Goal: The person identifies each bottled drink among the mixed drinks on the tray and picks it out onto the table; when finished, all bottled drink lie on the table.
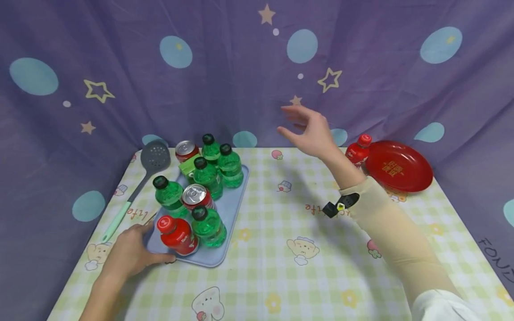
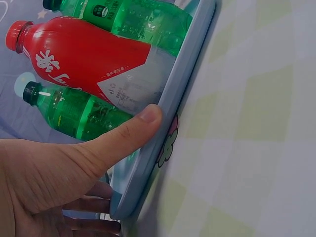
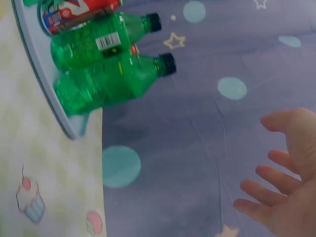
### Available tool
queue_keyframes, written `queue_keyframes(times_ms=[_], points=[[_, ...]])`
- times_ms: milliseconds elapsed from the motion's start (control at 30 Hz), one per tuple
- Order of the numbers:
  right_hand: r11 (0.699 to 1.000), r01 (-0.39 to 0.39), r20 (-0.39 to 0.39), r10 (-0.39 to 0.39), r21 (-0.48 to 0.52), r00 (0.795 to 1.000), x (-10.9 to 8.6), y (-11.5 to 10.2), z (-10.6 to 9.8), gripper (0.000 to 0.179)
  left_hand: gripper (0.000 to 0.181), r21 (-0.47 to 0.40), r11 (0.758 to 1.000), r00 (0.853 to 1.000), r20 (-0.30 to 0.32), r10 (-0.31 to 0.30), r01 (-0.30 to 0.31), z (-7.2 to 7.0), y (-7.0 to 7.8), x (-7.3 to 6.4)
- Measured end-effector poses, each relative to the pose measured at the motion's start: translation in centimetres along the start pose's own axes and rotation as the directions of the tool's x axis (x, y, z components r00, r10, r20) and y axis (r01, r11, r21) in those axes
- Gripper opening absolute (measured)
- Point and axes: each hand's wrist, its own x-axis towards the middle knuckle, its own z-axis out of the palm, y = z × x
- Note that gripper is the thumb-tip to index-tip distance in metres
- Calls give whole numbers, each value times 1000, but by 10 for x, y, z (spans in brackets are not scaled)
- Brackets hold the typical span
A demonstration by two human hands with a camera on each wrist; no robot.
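My left hand (image 1: 130,252) grips the near left corner of a light blue tray (image 1: 233,214), its thumb (image 2: 133,126) along the rim and its other fingers round the corner. Nearest to it on the tray stands a red-labelled bottle (image 1: 178,236). Several green bottles (image 1: 209,227) with black caps, two red soda cans (image 1: 196,196) and a small green box (image 1: 188,167) share the tray. High over the table, right of the tray, my right hand (image 1: 311,131) is raised with its fingers spread and nothing in it.
On the left lies a slotted turner (image 1: 155,157) with a mint handle. At the back right a second red bottle (image 1: 357,151) stands beside a red plate (image 1: 401,178). A purple curtain (image 1: 241,67) hangs behind the table, which has a checkered cloth (image 1: 265,249).
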Motion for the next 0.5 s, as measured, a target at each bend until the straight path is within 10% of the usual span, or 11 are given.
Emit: queue_keyframes(times_ms=[500], points=[[990,47,120,-63,131,991,3,-13,48,53,132,0,1000,999,24,-22,22,-1,1,2]])
